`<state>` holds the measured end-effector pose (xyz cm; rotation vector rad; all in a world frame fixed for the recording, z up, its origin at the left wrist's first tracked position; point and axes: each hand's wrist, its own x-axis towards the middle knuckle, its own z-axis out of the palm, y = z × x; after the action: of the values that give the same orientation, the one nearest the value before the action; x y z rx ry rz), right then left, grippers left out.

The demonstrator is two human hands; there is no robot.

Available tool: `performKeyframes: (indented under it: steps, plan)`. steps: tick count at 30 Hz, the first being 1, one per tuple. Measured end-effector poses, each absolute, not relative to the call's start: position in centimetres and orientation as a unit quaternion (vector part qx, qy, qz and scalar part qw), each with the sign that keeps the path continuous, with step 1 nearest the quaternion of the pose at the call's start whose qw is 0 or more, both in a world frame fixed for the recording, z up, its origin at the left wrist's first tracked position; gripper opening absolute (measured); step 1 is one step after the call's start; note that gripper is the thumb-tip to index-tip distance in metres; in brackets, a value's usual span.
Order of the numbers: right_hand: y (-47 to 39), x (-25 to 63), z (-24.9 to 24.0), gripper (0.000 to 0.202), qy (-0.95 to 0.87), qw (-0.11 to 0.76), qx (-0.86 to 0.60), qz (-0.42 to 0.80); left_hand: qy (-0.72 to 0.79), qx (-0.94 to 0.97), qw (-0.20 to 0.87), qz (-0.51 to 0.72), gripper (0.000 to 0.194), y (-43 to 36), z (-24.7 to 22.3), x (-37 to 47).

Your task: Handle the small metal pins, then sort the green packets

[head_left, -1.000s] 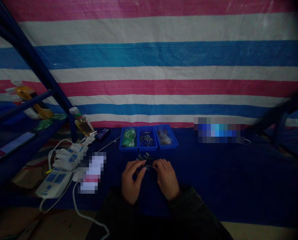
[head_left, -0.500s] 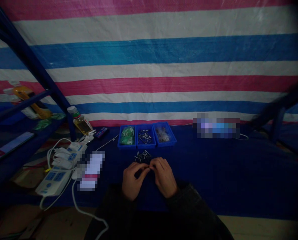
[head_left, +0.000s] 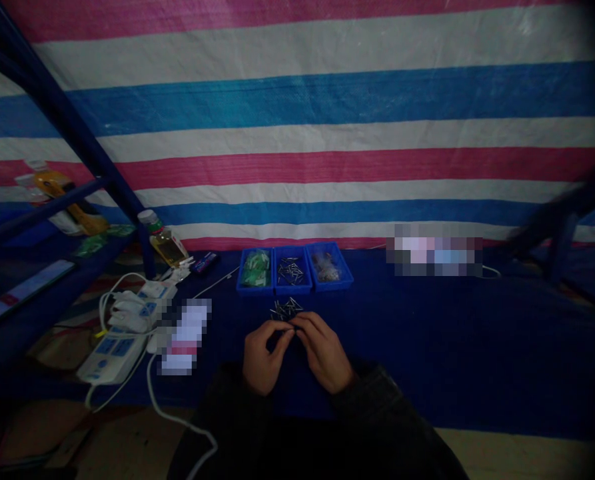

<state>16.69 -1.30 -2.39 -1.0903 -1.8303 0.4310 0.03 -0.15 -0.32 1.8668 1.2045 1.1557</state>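
My left hand (head_left: pixel 264 358) and my right hand (head_left: pixel 326 353) meet at the fingertips over the blue table, each in a pinch. Whatever lies between the fingertips is too small and dark to make out. Just beyond them is a loose pile of thin metal pieces (head_left: pixel 286 309). Behind that pile stand three blue trays side by side: the left tray (head_left: pixel 255 289) holds green packets, the middle tray (head_left: pixel 292 289) similar metal pieces, and the right tray (head_left: pixel 333 285) small pieces in clear plastic.
A white power strip (head_left: pixel 112 357) with plugs and cables lies at the left, beside a blurred-out phone-like object (head_left: pixel 184 340). A bottle (head_left: pixel 167 245) stands near the blue frame post (head_left: pixel 87 140). Another pixelated object (head_left: pixel 434 252) is at the back right.
The fingertips of both hands have shifted slightly against each other, the right fingers now reaching a little further over the left ones. The camera view has moved slightly.
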Motion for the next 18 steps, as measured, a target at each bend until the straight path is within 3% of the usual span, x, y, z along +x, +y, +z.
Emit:
performKeyframes:
  steps: [7, 18]
  plan:
    - [-1.01, 16.73, -3.05, 0.018, -0.728, 0.498, -0.442, 0.163, 0.466, 0.694, 0.331, 0.437, 0.01, 0.02, -0.42, 0.1]
    - [-1.39, 16.85, -2.39, 0.02, -0.718, 0.517, -0.442, 0.148, 0.458, 0.698, 0.36, 0.415, 0.015, -0.03, -0.01, 0.41]
